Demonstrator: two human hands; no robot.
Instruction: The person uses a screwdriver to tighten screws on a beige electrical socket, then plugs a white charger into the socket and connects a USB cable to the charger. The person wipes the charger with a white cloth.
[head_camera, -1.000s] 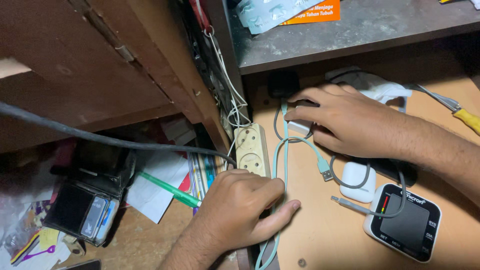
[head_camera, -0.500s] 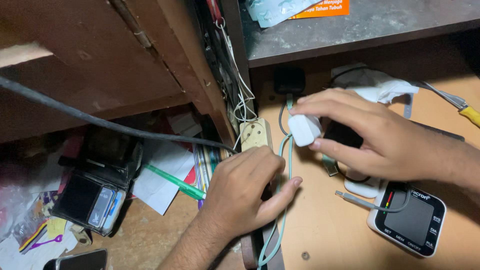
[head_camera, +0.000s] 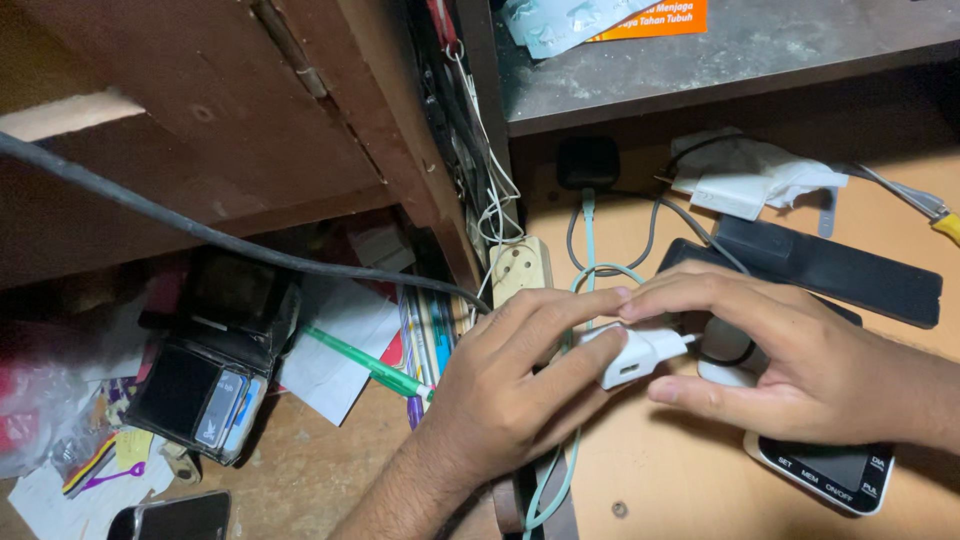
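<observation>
Both hands meet on a white charger adapter (head_camera: 635, 355) above the desk (head_camera: 690, 480), just below the beige power strip (head_camera: 520, 268): left hand (head_camera: 500, 395) pinches its body, right hand (head_camera: 790, 360) grips its plug end. Judged step: adapter under handling, near the pale green cable (head_camera: 585, 260). Next move calls for firm grip and alignment.

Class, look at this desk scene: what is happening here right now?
A person holds a small white charger plug between both hands: the left hand grips it from the left, the right hand from the right. They work just below a cream power strip, over a pale green cable. A digital monitor lies under the right hand.
</observation>
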